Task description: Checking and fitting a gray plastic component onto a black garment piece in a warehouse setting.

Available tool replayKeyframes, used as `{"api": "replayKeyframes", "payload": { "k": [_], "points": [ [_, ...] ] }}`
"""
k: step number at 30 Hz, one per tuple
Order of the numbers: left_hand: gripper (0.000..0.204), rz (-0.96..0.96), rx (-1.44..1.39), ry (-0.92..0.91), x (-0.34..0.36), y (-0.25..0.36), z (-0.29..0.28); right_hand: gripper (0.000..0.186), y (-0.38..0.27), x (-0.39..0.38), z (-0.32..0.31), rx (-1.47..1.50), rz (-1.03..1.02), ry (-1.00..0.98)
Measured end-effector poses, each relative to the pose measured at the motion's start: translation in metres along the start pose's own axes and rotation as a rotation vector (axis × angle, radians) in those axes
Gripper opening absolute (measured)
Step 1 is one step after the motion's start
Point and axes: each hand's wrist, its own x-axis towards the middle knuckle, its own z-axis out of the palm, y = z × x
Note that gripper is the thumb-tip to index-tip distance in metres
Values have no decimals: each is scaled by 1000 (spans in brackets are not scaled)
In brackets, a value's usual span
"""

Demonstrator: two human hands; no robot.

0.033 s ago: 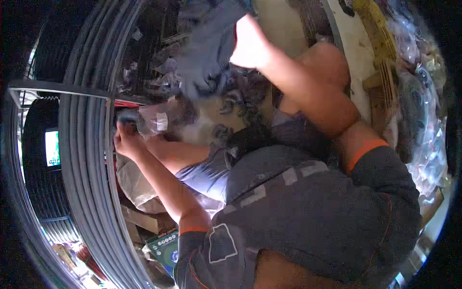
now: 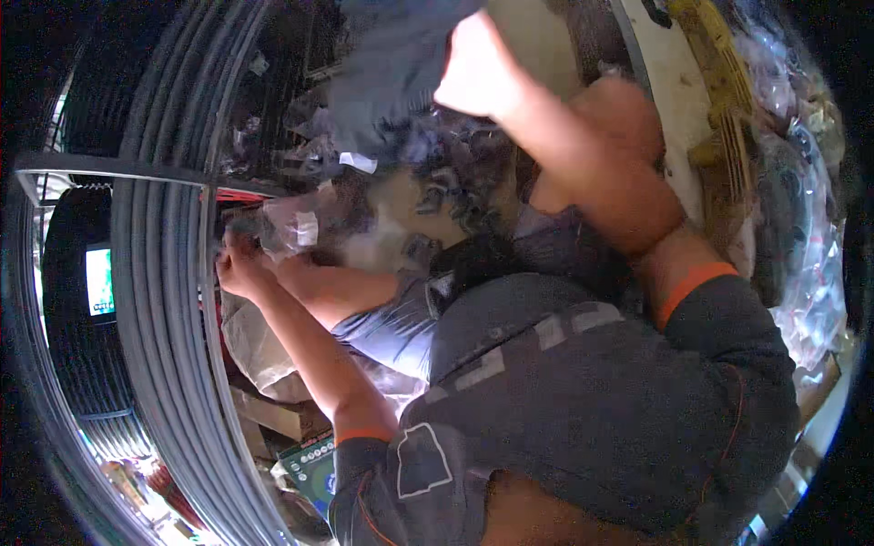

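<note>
My right hand, washed out by light, is closed at the top centre. It grips the edge of a dark blue-grey bag-like sheet, blurred by motion. Below that sheet, several small dark curved pieces lie on a pale surface. At the left, beside the rack, my left hand is curled with its fingers closed. Something dark shows at its fingertips, too blurred to name. A clear plastic bag with a white label is just right of that hand.
Thick grey hoses run along a metal rack close on my left. A lit screen shows beyond them. A green box sits at lower left. Plastic-wrapped goods line the right side, near a yellow rail.
The blue-grey sheet has shifted up and away, uncovering a small white scrap and more of the dark pieces. My right hand has risen slightly; my left hand has hardly moved.
</note>
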Motion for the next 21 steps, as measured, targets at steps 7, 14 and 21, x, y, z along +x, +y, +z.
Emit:
{"api": "replayKeyframes", "payload": {
  "k": [7, 14, 21],
  "points": [
    [26, -51, 318, -94, 54, -121, -38, 49, -116, 40, 19, -125, -118, -488],
    [28, 422, 322, -462, -9, -124, 33, 42, -108, 18, 3, -1082, -156, -259],
    [47, 541, 1013, -1295, -188, -243, 130, 41, -94, 32, -8, -1314, -244, -200]
  ]
}}
